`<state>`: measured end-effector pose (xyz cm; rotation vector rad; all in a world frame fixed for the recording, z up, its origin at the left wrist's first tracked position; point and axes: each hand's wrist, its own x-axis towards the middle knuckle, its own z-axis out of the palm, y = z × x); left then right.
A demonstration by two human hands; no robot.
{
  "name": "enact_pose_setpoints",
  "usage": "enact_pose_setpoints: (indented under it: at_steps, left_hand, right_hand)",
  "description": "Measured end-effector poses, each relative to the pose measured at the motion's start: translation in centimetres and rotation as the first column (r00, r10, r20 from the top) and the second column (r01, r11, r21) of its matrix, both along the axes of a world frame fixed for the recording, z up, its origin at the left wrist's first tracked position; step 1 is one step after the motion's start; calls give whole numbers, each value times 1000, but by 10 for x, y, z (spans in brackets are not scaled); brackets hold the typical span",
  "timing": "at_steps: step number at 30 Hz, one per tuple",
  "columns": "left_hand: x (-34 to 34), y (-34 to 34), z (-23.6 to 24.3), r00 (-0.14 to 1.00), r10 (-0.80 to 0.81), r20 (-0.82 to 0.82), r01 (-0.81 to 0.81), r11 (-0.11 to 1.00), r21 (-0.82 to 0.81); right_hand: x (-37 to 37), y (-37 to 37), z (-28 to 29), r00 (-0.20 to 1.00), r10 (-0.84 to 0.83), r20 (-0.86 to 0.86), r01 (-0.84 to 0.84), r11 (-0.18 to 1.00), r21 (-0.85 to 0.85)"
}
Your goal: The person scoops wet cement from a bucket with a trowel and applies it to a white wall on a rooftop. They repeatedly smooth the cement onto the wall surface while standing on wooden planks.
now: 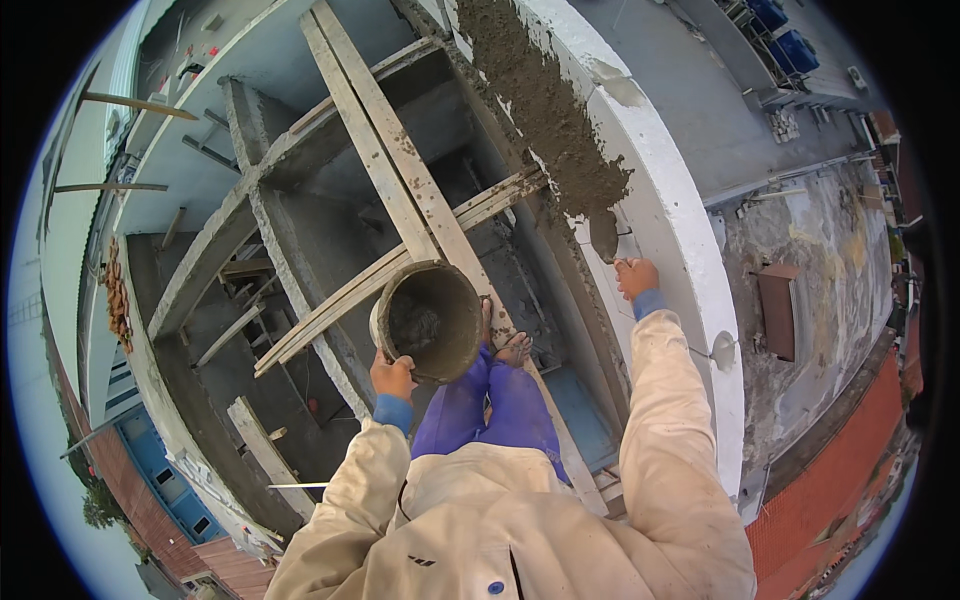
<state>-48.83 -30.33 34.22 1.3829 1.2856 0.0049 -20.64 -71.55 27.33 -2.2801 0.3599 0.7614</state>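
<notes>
My left hand (393, 376) is closed on the near rim of a round bucket (455, 340), grey with mortar inside and tilted toward me. A little wet mortar (412, 325) lies at its bottom. My right hand (635, 278) grips the handle of a trowel (604, 234), whose mortar-smeared blade rests at the lower end of a brown mortar patch (550, 110). That rough patch covers part of a white wall (665, 210) on my right. Below the patch the wall's surface is bare white.
My bare feet (513, 348) stand on narrow wooden planks (400, 165) laid over an open drop between concrete beams (270, 225). Crossing timbers (370, 285) pass under the bucket. A wire sticks out of the wall near a round grey spot (724, 350). Rooftops lie far below on the right.
</notes>
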Motion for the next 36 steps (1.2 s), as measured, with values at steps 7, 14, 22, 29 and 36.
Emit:
enact_pose_setpoints:
  at_steps: [7,14,22,29,36]
  left_hand:
    - [55,-57,57,893,-415,-174,446,867,221]
    - [122,-111,147,683,-730,-2,698,652,294]
    - [141,-87,179,389,-848,360,657,529,537]
    - [128,-59,133,491,-732,473,612,676,411]
    - [111,-49,33,883,-110,456,237,943,-232]
  right_hand:
    - [-74,3,178,645,691,326,-511,707,-489]
    - [-68,93,195,523,851,50,-604,411,-683]
    - [-55,60,182,591,737,327,-557,667,-494]
    - [-118,110,128,712,507,485,-396,861,-319]
    - [-131,156,73,768,353,535,-349,930,-112]
